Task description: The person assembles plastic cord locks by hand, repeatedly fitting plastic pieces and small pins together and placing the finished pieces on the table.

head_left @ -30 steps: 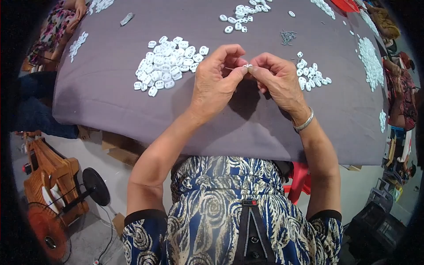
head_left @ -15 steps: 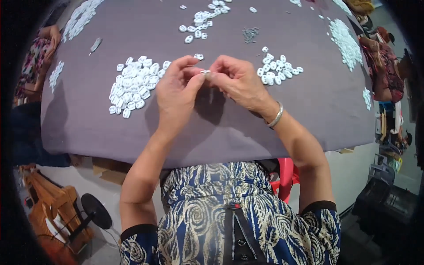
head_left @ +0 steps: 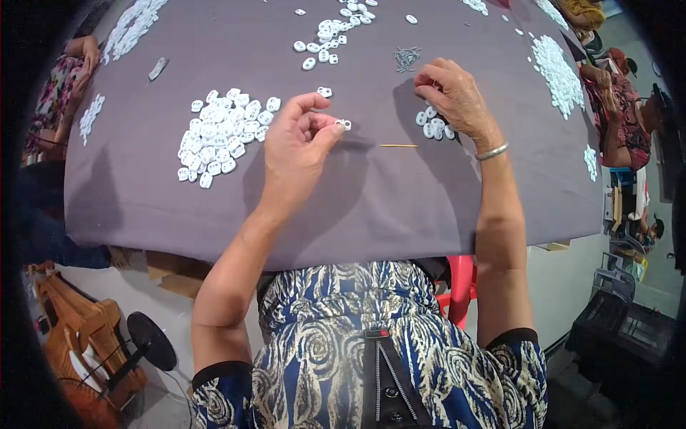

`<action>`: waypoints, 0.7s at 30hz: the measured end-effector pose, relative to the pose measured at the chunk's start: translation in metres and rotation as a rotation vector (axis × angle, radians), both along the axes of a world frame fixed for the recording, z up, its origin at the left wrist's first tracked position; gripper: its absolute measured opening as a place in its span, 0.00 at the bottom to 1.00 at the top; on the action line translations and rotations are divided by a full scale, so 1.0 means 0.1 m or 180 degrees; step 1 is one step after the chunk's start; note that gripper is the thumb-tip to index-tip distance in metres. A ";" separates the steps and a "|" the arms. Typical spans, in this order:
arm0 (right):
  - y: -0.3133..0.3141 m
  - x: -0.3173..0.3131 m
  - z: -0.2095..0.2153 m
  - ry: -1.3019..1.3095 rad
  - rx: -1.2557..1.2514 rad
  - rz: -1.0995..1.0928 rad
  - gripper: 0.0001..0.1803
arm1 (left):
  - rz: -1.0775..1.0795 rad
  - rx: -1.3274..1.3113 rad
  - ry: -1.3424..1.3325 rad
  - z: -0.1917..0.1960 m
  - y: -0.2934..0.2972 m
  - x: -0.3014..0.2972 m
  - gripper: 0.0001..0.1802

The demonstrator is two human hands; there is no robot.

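Note:
My left hand (head_left: 299, 141) pinches a small white plastic piece (head_left: 344, 124) with dark openings between thumb and forefinger, above the cloth. My right hand (head_left: 461, 100) hangs over a small group of white oval pieces (head_left: 433, 130) and partly hides it. Its thumb and forefinger are pressed together; what is between them, if anything, is too small to make out. Between the hands a thin yellowish stick (head_left: 399, 146) lies on the cloth. To the left of my left hand sits a larger heap of white pieces (head_left: 214, 136). One more white piece (head_left: 325, 92) lies just beyond my left fingers.
A grey cloth (head_left: 400, 207) covers the table. Farther back are a small pile of grey pins (head_left: 406, 58) and scattered white pieces (head_left: 332, 32). More white heaps (head_left: 557, 75) lie near the edges, with a small grey tool (head_left: 157, 68) at left. Other people sit at both sides.
My hands have parted: the right one has moved away to the right, over the small group of pieces. The white piece stays in my left fingers. A yellowish stick now shows on the cloth.

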State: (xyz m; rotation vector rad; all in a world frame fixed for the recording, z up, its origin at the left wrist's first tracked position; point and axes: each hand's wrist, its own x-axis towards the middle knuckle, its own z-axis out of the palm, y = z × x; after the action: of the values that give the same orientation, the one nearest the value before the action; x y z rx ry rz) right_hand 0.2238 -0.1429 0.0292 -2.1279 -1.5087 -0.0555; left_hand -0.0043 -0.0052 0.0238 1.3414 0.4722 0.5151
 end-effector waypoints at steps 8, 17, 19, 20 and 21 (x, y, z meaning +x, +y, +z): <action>0.09 -0.12 -0.03 -0.0255 -0.0327 0.0150 0.05 | -0.0037 -0.0011 -0.0091 -0.12 0.00 0.01 0.17; 0.32 -0.77 -0.02 0.2299 0.0456 0.0412 0.06 | -0.0058 0.0002 -0.0015 -0.11 0.00 0.00 0.16; 0.34 -0.79 -0.06 0.2359 0.0439 0.0536 0.06 | -0.0092 0.0061 0.0030 -0.14 0.01 0.00 0.16; 0.34 -0.81 -0.04 0.2360 0.0434 0.0543 0.06 | -0.0133 0.0128 0.0072 -0.16 0.01 0.00 0.16; 0.33 -0.83 -0.01 0.2710 0.0348 0.0490 0.07 | -0.0124 0.0126 0.0070 -0.16 0.01 0.01 0.16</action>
State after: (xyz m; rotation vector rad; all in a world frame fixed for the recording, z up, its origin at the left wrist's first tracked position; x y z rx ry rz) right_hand 0.1408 -0.1094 0.0285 -1.6028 -1.0944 0.7121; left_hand -0.0037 -0.0043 0.0079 1.3930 0.4551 0.4799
